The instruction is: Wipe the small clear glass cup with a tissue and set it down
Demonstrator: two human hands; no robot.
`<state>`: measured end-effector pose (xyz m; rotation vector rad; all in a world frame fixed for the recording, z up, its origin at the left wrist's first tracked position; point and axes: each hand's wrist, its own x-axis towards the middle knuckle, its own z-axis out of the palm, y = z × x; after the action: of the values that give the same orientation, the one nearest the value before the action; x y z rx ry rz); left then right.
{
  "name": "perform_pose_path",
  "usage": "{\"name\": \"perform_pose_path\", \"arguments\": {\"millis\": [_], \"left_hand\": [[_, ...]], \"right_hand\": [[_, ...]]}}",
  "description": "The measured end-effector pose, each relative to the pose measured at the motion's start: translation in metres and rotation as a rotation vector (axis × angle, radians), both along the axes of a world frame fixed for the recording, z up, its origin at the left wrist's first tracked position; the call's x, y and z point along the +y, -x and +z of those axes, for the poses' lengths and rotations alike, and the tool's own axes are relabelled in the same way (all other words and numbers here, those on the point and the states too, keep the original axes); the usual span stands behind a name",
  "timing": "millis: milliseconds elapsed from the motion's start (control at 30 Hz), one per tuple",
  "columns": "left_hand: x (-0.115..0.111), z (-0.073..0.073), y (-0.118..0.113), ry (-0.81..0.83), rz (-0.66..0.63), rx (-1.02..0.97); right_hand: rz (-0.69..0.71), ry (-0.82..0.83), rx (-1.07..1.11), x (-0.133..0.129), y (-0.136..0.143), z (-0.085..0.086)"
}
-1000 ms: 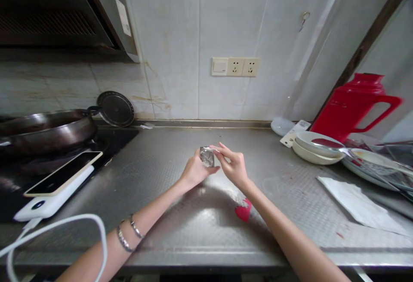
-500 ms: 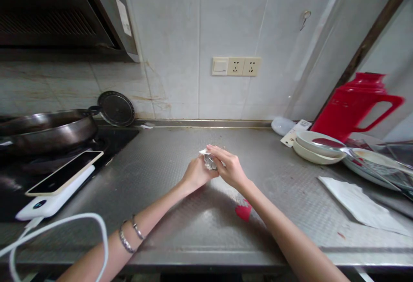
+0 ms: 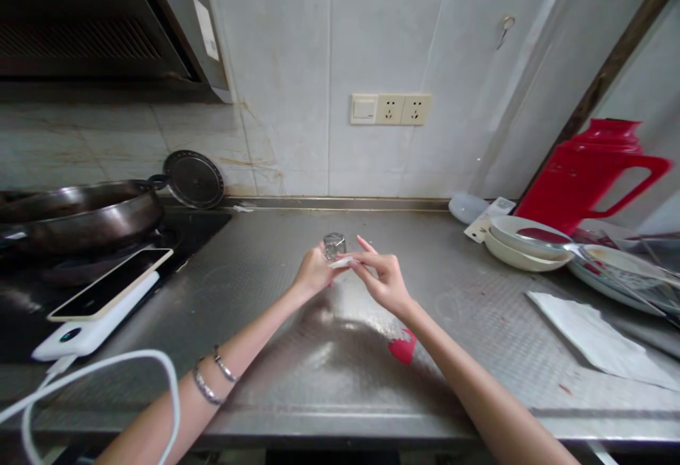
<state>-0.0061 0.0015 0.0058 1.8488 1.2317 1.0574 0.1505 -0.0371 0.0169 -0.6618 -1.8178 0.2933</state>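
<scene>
"What are we doing right now?"
"We're holding the small, shiny cup (image 3: 334, 244) in our left hand (image 3: 312, 271), while our right hand (image 3: 387, 284) handles a thin white piece (image 3: 343, 263) just beside it. The cup sits at about eleven o'clock from where our fingertips meet, over the middle of the surface (image 3: 255, 273)."

"And our fingers?"
"The left ones are curled around the cup's side. The right ones seem to pinch the white piece, with one finger lifted away, though we can't tell how firmly."

"What would moving on from here call for?"
"In our judgement, a steady left grip and a light right pinch, so the thin piece doesn't slip or crumple."

"How are our arms set?"
"The left forearm reaches in from eight o'clock and the right from four, with our wrists slightly bent and our hands nearly meeting. The red patch (image 3: 402, 346) lies between four and five o'clock from our fingertips, near our right forearm."
</scene>
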Motion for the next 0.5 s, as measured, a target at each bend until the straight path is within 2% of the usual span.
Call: {"name": "perform_pose_path", "arguments": {"millis": [133, 200, 300, 400, 500], "left_hand": [[-0.004, -0.001, -0.005, -0.071, 0.091, 0.069], [-0.010, 0.000, -0.008, -0.144, 0.096, 0.097], [-0.018, 0.001, -0.012, -0.205, 0.042, 0.105], [-0.020, 0.001, -0.013, -0.195, 0.037, 0.100], [-0.019, 0.002, -0.012, -0.184, 0.035, 0.099]], "right_hand": [[-0.276, 0.177, 0.349, 0.009, -0.004, -0.001], [-0.312, 0.246, 0.412, 0.015, -0.005, -0.001], [-0.169, 0.429, 0.411, 0.020, -0.003, -0.003], [0.085, 0.661, 0.431, 0.018, 0.002, -0.005], [0.249, 0.678, 0.406, 0.013, 0.006, -0.004]]}}
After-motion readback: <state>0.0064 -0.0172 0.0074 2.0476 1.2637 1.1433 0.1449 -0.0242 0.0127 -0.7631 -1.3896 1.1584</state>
